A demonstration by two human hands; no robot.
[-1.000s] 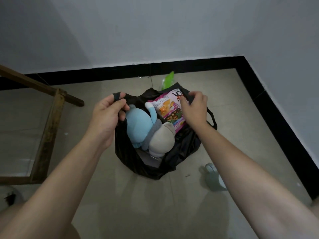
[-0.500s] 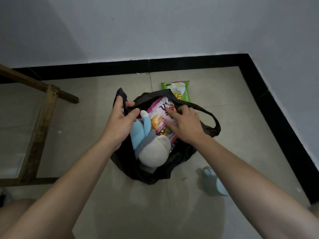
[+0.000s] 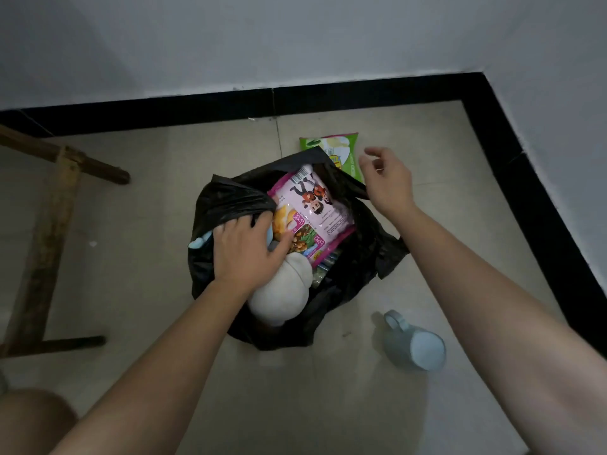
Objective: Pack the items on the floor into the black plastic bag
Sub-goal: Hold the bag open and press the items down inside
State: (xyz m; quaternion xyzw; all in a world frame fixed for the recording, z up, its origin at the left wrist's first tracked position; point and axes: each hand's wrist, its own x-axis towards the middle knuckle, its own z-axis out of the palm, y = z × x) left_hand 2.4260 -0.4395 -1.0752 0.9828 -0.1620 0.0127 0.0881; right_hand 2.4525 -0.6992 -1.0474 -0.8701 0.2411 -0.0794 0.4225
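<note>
Head view, corner of a tiled floor (image 3: 164, 178), dim light.

Black plastic bag (image 3: 226, 198) sits on the floor mid-frame, mouth open upward. Contents visible: a pink snack packet (image 3: 315, 205) standing tilted against the far side, and a plush toy (image 3: 282, 297) with a cream-white rounded part toward the near rim and a pale blue part under the left hand. Below the pink packet some smaller items show at the edge; too dark to identify.

Left hand (image 3: 249, 247): palm down inside the bag mouth, fingers spread, pressing on the plush toy, fingertips at the folded bag rim and the lower corner of the pink packet. No clear grasp.

Right hand (image 3: 387, 178): in the air at the bag's far right, fingers loosely curled, holding nothing. The hands are well apart.

Outside the bag: a green chip packet (image 3: 345, 149) flat on the floor just behind it, partly hidden by the rim; a pale blue mug (image 3: 417, 346) on its side near the right forearm.

Wooden frame (image 3: 46, 231) at left; black skirting (image 3: 361, 93) along the walls.
</note>
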